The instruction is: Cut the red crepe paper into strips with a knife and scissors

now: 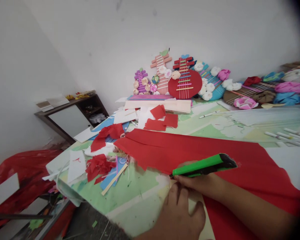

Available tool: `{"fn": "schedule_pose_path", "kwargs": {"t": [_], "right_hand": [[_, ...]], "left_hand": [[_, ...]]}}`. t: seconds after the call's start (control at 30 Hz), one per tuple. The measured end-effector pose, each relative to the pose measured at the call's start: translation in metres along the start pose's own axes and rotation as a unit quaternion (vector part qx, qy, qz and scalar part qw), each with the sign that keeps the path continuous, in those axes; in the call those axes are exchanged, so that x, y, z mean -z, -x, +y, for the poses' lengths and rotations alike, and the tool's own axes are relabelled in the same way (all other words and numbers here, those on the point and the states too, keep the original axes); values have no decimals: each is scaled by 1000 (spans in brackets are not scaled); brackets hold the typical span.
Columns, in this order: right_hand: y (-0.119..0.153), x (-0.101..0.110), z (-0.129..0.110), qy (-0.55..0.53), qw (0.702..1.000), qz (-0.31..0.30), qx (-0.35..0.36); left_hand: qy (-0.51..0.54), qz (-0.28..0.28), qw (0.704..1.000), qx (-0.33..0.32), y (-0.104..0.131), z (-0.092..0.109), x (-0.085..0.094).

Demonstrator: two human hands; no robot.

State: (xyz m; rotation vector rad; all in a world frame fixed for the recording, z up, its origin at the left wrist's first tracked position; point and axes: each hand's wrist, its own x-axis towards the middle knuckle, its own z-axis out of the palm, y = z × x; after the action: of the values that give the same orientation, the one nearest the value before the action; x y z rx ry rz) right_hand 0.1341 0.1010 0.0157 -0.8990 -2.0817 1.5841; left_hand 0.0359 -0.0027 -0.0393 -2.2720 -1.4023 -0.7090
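Note:
A large red sheet lies across the table from the middle to the right. My right hand is closed round a green and black cutter, its tip at the red sheet's near left edge. Just in front of it my left hand presses down with its fingers spread, on a pale yellow piece beside and partly under the red sheet. The fingertips of the left hand nearly meet the right hand. What lies under the right hand is hidden.
Red scraps, paper strips and white card litter the table's left part. Decorated lute-shaped crafts lean on the wall behind. White pens lie at the right. A low cabinet and a red bag are at the left.

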Motion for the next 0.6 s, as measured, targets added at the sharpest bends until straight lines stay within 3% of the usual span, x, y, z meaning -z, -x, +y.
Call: {"fn": "schedule_pose_path", "kwargs": {"t": [0.13, 0.2, 0.4, 0.6], "right_hand": [[1, 1, 1, 2, 1000, -10, -1], [1, 2, 2, 0, 1000, -12, -5], [1, 3, 8, 1, 1000, -16, 2], [-2, 2, 5, 23, 1000, -15, 0]], "left_hand": [[-15, -83, 996, -19, 1, -1, 2], [-31, -99, 994, -29, 0, -1, 4], [-34, -12, 999, -24, -3, -1, 4], [-37, -13, 999, -21, -1, 0, 1]]}}
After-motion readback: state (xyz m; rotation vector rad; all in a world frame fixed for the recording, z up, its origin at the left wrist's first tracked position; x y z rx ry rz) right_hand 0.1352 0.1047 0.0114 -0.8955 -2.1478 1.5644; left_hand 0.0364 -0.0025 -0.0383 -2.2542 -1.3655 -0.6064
